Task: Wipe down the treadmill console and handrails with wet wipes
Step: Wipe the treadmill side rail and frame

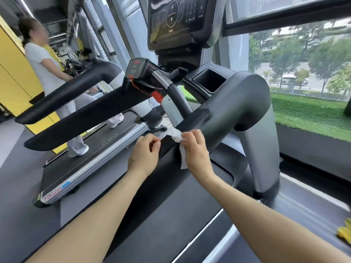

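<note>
A crumpled white wet wipe (175,134) is stretched between both my hands just above the near end of the treadmill's right handrail (218,118). My left hand (145,153) pinches the wipe's left end with curled fingers. My right hand (195,149) grips the other end, and a strip of wipe hangs down beside its palm. The dark console screen (176,19) stands at the top centre. Below it sit a small red-lit control pod (135,68) and a chrome-and-black centre grip (171,88). The left handrail (91,118) stretches out to the left.
A person in white walks on the neighbouring treadmill (91,154) to the left. A cup holder recess (209,80) sits in the grey console housing. A red safety clip (157,95) dangles on a cord. A window (303,73) with grass outside fills the right. Something yellow (344,232) lies at the right edge.
</note>
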### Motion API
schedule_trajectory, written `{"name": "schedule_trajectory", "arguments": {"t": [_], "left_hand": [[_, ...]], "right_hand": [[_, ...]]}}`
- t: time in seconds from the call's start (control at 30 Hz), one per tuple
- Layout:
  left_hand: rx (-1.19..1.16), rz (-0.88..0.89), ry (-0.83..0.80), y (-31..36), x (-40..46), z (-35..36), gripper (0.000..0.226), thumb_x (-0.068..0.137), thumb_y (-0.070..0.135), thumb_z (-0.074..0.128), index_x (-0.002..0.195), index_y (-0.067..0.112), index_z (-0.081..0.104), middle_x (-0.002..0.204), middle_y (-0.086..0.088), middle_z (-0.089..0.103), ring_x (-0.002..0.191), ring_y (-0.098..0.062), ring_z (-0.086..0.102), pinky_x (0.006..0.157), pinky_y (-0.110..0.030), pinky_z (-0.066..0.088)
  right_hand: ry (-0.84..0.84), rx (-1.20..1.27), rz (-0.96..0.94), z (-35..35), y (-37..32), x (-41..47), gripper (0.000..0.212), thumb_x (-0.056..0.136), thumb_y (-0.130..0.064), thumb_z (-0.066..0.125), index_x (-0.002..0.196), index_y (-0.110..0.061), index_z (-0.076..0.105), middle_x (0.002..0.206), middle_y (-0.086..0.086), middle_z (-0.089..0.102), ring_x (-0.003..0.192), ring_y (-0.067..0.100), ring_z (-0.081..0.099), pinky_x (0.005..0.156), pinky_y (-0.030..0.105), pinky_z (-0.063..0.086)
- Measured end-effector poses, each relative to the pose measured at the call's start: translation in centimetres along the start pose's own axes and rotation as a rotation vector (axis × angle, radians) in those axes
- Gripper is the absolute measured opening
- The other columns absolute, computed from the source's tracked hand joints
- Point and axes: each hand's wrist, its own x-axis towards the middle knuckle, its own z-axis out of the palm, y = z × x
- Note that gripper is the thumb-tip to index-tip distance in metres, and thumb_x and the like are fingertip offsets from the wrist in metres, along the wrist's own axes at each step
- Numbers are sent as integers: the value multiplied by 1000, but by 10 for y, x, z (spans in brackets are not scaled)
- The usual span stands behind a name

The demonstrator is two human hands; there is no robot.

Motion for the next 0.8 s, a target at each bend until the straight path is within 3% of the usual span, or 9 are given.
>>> {"name": "schedule_trajectory", "arguments": {"t": [0.1, 0.23, 0.3, 0.4, 0.5, 0.6, 0.67, 0.8], "left_hand": [[-1, 28, 14, -2, 0, 1, 15, 97, 23, 46, 100, 19, 60, 103, 0, 52, 83, -18, 53, 74, -27, 40], [-1, 67, 23, -2, 1, 1, 15, 97, 21, 45, 100, 16, 59, 102, 0, 51, 83, -18, 52, 74, -27, 38], [6, 69, 23, -1, 0, 1, 15, 98, 20, 44, 101, 16, 58, 100, 2, 47, 84, -17, 51, 73, -27, 36], [21, 97, 8, -2, 1, 2, 21, 98, 20, 41, 112, 19, 58, 104, 4, 45, 95, -19, 52, 75, -28, 37], [33, 167, 7, -2, 1, 5, 29, 99, 17, 38, 119, 21, 57, 114, -1, 50, 106, -20, 50, 84, -32, 41], [43, 165, 1, -3, 4, 8, 30, 99, 18, 35, 121, 23, 56, 117, -1, 50, 107, -21, 51, 89, -38, 43], [58, 155, -6, -3, 5, 9, 29, 100, 20, 34, 121, 24, 54, 115, -1, 49, 106, -21, 51, 88, -39, 44], [134, 124, -47, 1, 4, 9, 28, 101, 24, 30, 120, 27, 49, 105, 8, 41, 101, -18, 50, 79, -38, 42]], "right_hand": [[319, 8, 191, -6, 25, 20, 21, 89, -12, 35, 98, -2, 52, 98, 1, 39, 85, 22, 44, 77, 27, 39], [499, -41, 335, 14, 20, 22, 12, 91, -8, 37, 92, -1, 47, 94, 3, 37, 75, 24, 41, 62, 38, 40], [482, -52, 244, 36, -6, 0, 4, 90, -5, 44, 88, -4, 47, 93, 3, 40, 72, 20, 42, 58, 34, 39], [425, -84, 65, 53, -29, -21, 10, 85, -3, 51, 88, -12, 47, 90, 3, 45, 67, 16, 44, 54, 27, 40], [477, -9, 119, 40, -20, 1, 18, 90, -15, 43, 97, -3, 55, 97, 10, 47, 76, 17, 46, 63, 26, 38], [609, 97, 328, 13, 17, 41, 18, 94, -10, 40, 98, 3, 51, 99, 10, 41, 78, 11, 38, 69, 24, 32], [689, 168, 471, -2, 42, 62, 15, 95, -9, 40, 99, 3, 48, 99, 7, 37, 82, 16, 42, 72, 31, 38], [759, 226, 527, -1, 45, 62, 11, 94, 1, 40, 94, 3, 51, 97, 7, 36, 82, 14, 38, 78, 21, 36]]}}
